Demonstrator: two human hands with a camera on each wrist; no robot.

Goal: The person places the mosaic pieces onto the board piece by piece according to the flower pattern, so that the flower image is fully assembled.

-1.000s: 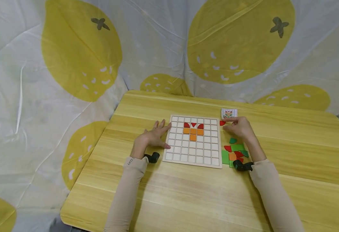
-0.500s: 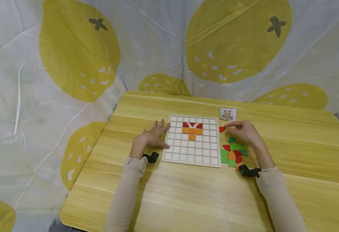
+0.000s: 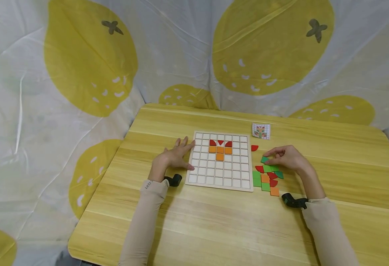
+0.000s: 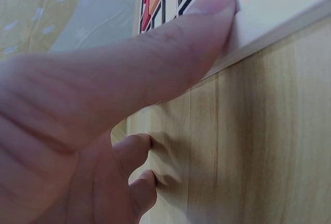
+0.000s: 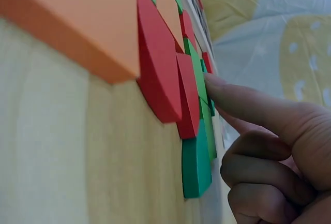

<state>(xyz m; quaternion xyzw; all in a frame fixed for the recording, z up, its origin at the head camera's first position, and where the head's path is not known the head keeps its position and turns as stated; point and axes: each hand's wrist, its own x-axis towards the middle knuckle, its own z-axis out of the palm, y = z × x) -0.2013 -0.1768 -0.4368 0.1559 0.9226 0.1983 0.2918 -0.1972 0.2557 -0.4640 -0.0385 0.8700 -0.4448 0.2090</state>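
My left hand (image 3: 174, 157) lies at the left edge of a wooden grid board (image 3: 190, 177), fingers spread. In the left wrist view its thumb (image 4: 207, 19) presses the frame, while other fingertips touch the table. On the board, red pieces (image 3: 228, 144) sit above several orange squares (image 3: 219, 157). To the right of the board, my right hand (image 3: 285, 157) pinches a dark green quarter-circle tile (image 3: 264, 159) between thumb and index finger. The remaining fingers are curled in the right wrist view. One red quarter-circle tile (image 3: 254, 148) lies by itself beside the board.
Below my right hand lies a cluster of loose tiles: light green squares (image 3: 256, 178), orange squares (image 3: 274, 191), red quarter-circles (image 3: 273, 183) and another dark green tile (image 3: 279, 174). A small pattern card (image 3: 261, 131) lies behind. Lemon-printed cloth (image 3: 181, 55) hangs behind the wooden table (image 3: 194, 221).
My right hand slid the red quarter-circle from near the card toward me, let it go, and moved down to the dark green tile. The left hand stays at the board.
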